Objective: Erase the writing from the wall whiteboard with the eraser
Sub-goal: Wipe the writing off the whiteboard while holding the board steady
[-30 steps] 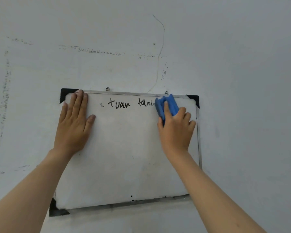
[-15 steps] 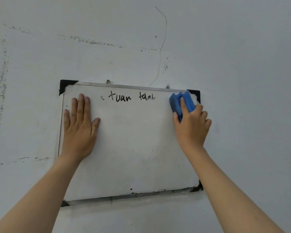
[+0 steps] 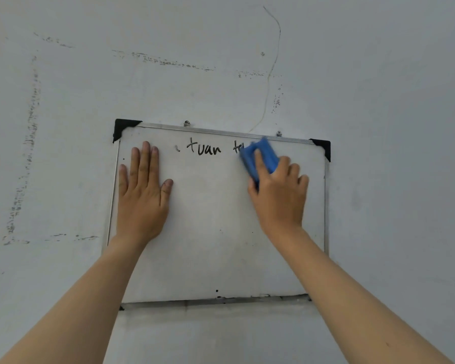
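Pressed flat against the left part of the whiteboard on a scuffed grey wall, left hand with fingers straight and spread, holding nothing. Gripped in the curled fingers of the right hand, blue eraser, blurred, against the board's upper right area and covering the right end of the black writing. Left of the eraser, letters "tuan" and part of a second word.

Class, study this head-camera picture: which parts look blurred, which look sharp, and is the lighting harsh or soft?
Head view: the blue eraser and the right hand gripping it are smeared by motion blur; the left hand flat on the whiteboard and the writing are sharp; lighting is soft and even, without glare.
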